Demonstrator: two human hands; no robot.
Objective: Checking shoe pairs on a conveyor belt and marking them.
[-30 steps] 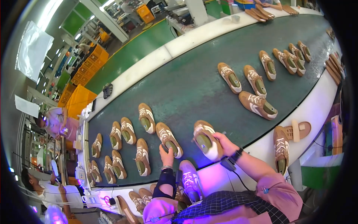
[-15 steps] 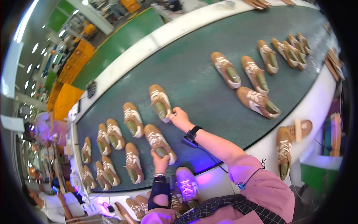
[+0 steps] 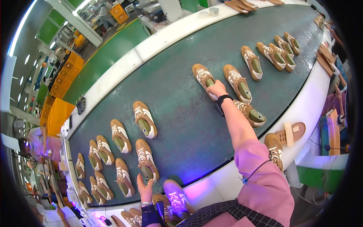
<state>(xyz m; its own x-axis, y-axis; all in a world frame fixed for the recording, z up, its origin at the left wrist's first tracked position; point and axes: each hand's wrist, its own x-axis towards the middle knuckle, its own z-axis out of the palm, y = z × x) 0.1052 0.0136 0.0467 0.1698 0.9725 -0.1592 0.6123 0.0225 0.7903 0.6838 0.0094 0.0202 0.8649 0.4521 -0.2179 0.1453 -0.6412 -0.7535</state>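
My right hand (image 3: 218, 90) is stretched far out to the right, closed on the heel of a tan sneaker (image 3: 202, 75) with white laces and an olive-green insert. Beside that shoe stands a second tan sneaker (image 3: 235, 78). Another, lying tilted nearer me, is a sneaker (image 3: 252, 115) partly hidden by my forearm. My left hand (image 3: 145, 188) has its thumb and fingers apart, just behind the heel of a tan sneaker (image 3: 146, 157) on the dark green belt (image 3: 177, 121). Farther off sits another sneaker (image 3: 144, 119), untouched.
Several similar sneakers stand in groups on the belt's left and far right. A purple-lit sneaker (image 3: 177, 197) lies by the near edge. On the white rim (image 3: 223, 189) side, a sneaker (image 3: 274, 147) rests beside a brown sole piece (image 3: 297, 132). Orange crates (image 3: 68, 68) stack beyond.
My right hand has left the heel of a left-side sneaker and moved right onto another one's heel. My left hand has let go of its sneaker and drawn back slightly. The view has shifted.
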